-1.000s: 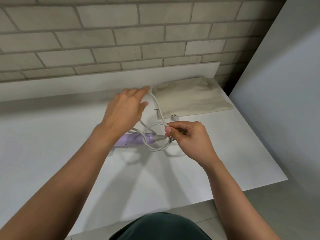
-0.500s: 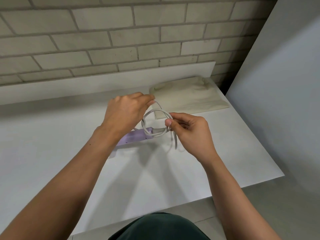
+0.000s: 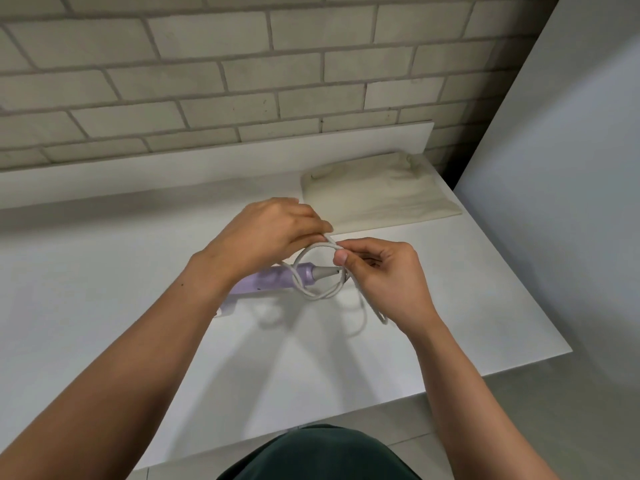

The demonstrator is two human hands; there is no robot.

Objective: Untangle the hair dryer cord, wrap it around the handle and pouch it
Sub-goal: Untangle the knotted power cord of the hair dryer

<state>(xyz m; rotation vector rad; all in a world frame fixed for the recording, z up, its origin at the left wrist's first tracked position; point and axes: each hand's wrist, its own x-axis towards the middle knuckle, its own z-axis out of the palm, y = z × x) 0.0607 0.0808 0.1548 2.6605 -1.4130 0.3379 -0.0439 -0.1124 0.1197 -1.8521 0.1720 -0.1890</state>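
Over the middle of the white table [image 3: 104,271], both hands meet at the lilac hair dryer [image 3: 266,282], which lies with its grey tapered end pointing right. The left hand [image 3: 266,233] curls its fingers, pinching the cord [image 3: 313,295] at the top of a loop; the right hand [image 3: 384,275] pinches the same loop between thumb and forefinger. A loose tail hangs under the right hand. The beige pouch [image 3: 377,199] lies flat at the back right corner, close to the right edge. Bare tabletop spreads leftward and toward the front edge.

Bare left hand [image 3: 266,233], right hand [image 3: 384,275], forearms [image 3: 138,358]; dark green garment [image 3: 318,455].
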